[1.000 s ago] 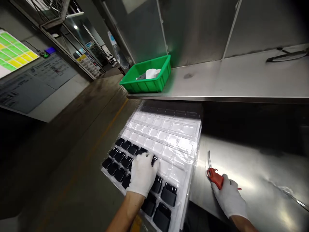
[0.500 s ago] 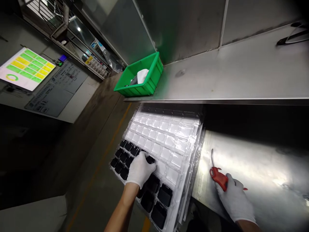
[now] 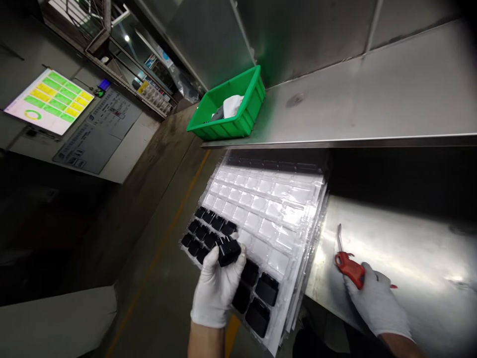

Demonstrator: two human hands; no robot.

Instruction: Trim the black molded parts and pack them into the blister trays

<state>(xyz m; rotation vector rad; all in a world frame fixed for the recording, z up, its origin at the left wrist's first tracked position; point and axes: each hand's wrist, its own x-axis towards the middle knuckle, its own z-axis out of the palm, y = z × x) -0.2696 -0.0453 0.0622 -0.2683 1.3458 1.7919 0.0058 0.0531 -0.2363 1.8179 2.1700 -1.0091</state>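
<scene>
My left hand (image 3: 216, 288), in a white glove, holds a black block-shaped part (image 3: 228, 251) just above a stack of clear blister trays (image 3: 268, 209). Several similar black parts (image 3: 257, 293) sit in the tray's pockets around that hand, while the far pockets look bare and white. My right hand (image 3: 376, 303), also gloved, grips a red air blow gun (image 3: 349, 268) with a thin metal nozzle. That hand rests over a steel table (image 3: 421, 238) to the right of the trays.
A green plastic crate (image 3: 227, 119) holding a white cloth (image 3: 231, 107) stands on a steel shelf (image 3: 372, 94) above the trays. The concrete floor (image 3: 149, 233) with a yellow line lies to the left. A coloured chart (image 3: 48, 102) hangs on the far wall.
My left hand has lifted a black part out of its tray pocket and turned palm up. The view has shifted slightly. The right hand still holds the red blow gun.
</scene>
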